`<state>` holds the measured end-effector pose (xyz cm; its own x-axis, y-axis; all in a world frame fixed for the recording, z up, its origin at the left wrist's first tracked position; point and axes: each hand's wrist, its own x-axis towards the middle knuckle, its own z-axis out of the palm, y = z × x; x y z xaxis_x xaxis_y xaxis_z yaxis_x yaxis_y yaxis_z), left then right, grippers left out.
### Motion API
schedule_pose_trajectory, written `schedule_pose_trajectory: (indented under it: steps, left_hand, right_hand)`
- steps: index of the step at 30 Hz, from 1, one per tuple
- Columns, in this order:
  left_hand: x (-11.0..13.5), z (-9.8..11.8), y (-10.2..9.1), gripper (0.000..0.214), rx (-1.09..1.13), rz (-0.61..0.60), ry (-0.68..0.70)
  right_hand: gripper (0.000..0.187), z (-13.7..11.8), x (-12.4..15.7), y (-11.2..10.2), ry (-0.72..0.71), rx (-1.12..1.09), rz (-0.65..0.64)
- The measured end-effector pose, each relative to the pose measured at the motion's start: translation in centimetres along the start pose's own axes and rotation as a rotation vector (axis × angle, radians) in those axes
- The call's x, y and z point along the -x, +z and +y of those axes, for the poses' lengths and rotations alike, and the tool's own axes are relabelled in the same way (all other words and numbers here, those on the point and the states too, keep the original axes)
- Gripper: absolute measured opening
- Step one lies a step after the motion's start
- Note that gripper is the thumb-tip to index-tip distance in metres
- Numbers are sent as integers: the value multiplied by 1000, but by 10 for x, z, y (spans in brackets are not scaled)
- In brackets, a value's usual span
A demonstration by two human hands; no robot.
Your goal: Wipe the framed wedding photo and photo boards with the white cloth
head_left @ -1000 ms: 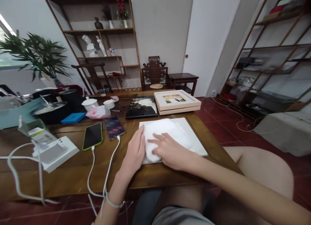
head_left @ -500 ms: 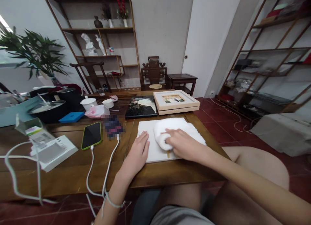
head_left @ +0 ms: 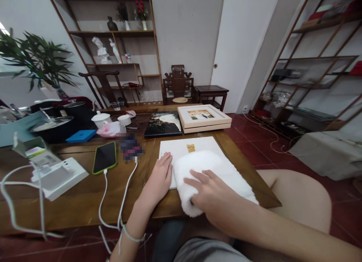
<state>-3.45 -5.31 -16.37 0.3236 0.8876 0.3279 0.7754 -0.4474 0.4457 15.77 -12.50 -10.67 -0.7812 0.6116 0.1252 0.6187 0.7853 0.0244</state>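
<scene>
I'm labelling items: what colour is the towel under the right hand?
Plain white: the fluffy towel beneath the right hand shows best in the head view.

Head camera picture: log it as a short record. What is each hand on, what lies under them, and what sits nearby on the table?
Left hand: flat, palm down, on the left edge of the white board
Right hand: fingers spread on top of the white towel
Towel: thick, bunched, over the board's near part, reaching the near edge of the table
Board: flat on the table; small yellow mark on its far part
Nearby: phone in green case at left, cable plugged in; framed picture and dark photo print beyond the board
</scene>
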Motion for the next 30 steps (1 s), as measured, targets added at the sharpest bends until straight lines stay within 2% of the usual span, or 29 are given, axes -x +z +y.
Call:
schedule_pose_trajectory:
  steps: [2,4,8,13,17,21,27,30]
  left_hand:
    - [0,0,0,40,-4,0,2]
    - [0,0,1,40,3,6,13]
    - [0,-1,2,41,32,12,20]
    - [-1,-1,0,39,68,49,43]
    - [0,-3,1,39,45,54,33]
    - [1,-3,1,40,25,18,23]
    - [2,-2,0,40,30,11,21]
    - [2,-1,0,40,34,5,11]
  right_hand:
    - [21,2,3,-4,18,-36,-19]
    - [26,13,-7,-9,79,-38,-54]
    - [29,48,-52,-17,197,-7,-124]
    - [21,74,-122,-22,95,-59,-158]
    - [15,77,-153,-20,46,-92,-177]
    - [16,94,-140,-20,114,-102,-182]
    - [21,148,-72,-26,298,-123,-167]
    - [25,159,-43,-24,360,-103,-148]
